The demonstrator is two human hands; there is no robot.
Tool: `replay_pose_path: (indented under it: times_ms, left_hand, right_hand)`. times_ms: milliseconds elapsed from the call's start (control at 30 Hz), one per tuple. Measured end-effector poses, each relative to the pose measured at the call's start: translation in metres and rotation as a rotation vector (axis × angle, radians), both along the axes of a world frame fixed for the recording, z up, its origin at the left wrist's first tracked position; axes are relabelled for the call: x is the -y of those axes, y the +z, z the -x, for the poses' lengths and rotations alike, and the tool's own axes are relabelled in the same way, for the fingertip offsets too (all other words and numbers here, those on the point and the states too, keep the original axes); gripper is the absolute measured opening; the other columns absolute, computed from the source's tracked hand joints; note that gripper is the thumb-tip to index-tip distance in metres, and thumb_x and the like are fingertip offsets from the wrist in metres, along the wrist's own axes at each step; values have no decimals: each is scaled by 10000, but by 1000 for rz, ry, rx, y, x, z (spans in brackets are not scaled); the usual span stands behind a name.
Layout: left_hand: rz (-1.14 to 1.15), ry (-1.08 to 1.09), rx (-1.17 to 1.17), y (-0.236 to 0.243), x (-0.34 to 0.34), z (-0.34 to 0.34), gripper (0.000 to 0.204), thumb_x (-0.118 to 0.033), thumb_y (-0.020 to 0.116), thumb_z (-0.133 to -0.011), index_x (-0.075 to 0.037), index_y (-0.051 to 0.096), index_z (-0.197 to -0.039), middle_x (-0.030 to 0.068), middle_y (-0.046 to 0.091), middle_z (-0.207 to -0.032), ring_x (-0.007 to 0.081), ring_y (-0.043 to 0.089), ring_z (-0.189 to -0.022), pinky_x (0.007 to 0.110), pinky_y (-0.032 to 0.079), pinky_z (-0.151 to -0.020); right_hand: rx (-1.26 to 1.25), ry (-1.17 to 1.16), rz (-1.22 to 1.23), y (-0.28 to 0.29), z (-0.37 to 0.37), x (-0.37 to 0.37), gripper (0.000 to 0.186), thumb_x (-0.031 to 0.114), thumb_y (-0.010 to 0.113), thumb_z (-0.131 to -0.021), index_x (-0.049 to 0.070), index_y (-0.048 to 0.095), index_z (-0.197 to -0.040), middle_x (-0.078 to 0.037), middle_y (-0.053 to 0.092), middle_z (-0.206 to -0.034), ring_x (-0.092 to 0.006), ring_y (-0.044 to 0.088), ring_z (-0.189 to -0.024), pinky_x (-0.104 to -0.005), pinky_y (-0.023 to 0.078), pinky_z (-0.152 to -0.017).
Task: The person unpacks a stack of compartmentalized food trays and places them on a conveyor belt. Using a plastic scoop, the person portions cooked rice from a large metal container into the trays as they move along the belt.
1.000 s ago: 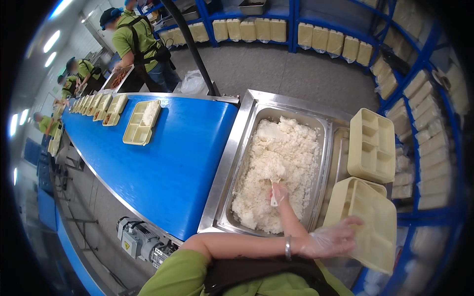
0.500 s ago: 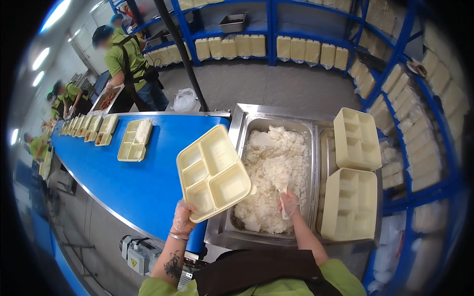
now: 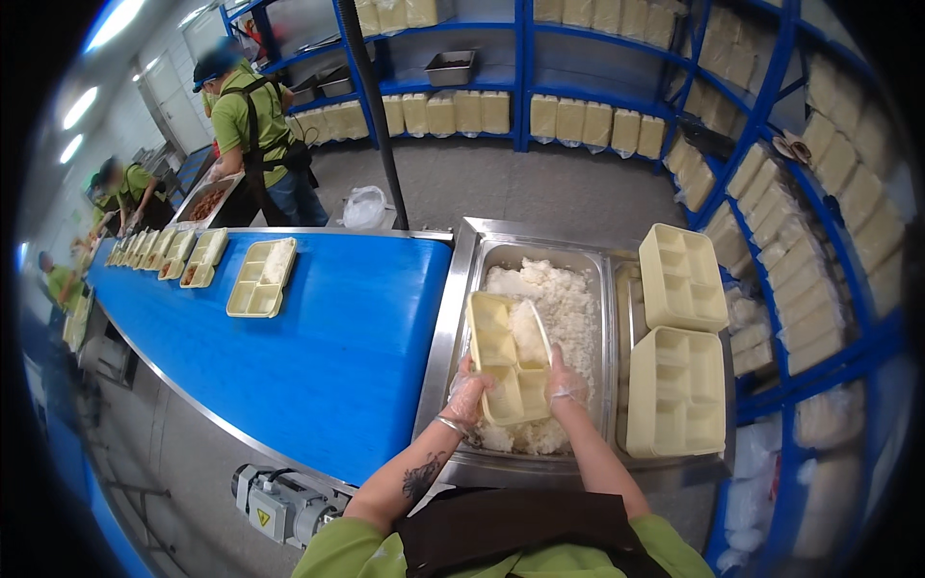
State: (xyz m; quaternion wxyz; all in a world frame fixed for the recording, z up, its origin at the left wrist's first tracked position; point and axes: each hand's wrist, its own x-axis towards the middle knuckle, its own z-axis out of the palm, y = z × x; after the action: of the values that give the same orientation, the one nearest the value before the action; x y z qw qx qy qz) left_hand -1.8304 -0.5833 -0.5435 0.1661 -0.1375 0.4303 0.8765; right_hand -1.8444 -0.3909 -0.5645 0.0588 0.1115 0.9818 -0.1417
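Note:
My left hand (image 3: 468, 395), in a clear glove, grips the left side of a pale yellow compartment tray (image 3: 499, 380), held tilted over the rice pan. A mound of white rice (image 3: 527, 332) lies in its upper right compartment; the other compartments look bare. At the tray's right edge is my gloved right hand (image 3: 567, 381), fingers closed. A thin white edge beside the rice appears to be the rice paddle (image 3: 542, 337) in that hand, seen nearly edge-on, its handle hidden. Below, the steel pan (image 3: 609, 328) holds loose white rice (image 3: 570, 299).
Two stacks of compartment trays (image 3: 682, 279) stand right of the pan. On the left, a blue conveyor belt (image 3: 356, 356) carries a tray with rice (image 3: 260, 279) and several filled trays farther off. A co-worker (image 3: 255, 125) stands by a food pan (image 3: 207, 204). Blue shelving (image 3: 523, 77) lines the back.
The tray has moved right, from beside the belt to over the rice pan. My right hand has risen from the rice to the tray's edge, and rice now sits in one compartment.

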Motion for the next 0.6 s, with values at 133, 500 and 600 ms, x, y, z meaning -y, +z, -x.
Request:
replay_pose_path:
  times_ms: [133,500,600]
  left_hand:
    - [-84,43,5,-14,9,-6,691,79,443,-624,-112,350,-1282,107,525,-1035,230,537,-898,337,494,-721]
    - [-91,-123,-127,-5,38,-33,750,28,402,-565,-53,358,-1310,134,516,-1148,275,530,-1019,358,479,-853]
    - [-159,-55,-103,-17,46,-43,763,10,423,-551,-53,361,-1309,117,529,-1120,245,547,-966,345,487,-816]
  right_hand:
    - [-330,99,272,-3,-6,-17,439,123,377,-905,150,374,-1343,-137,568,-686,-213,571,-594,-337,469,-548]
    - [240,-174,1226,8,-27,-14,233,236,455,-917,45,550,-1010,-54,529,-585,-119,488,-422,-262,417,-372]
    - [362,-143,1216,24,-50,-10,231,241,463,-913,28,548,-933,-49,518,-556,-115,477,-404,-260,407,-354]
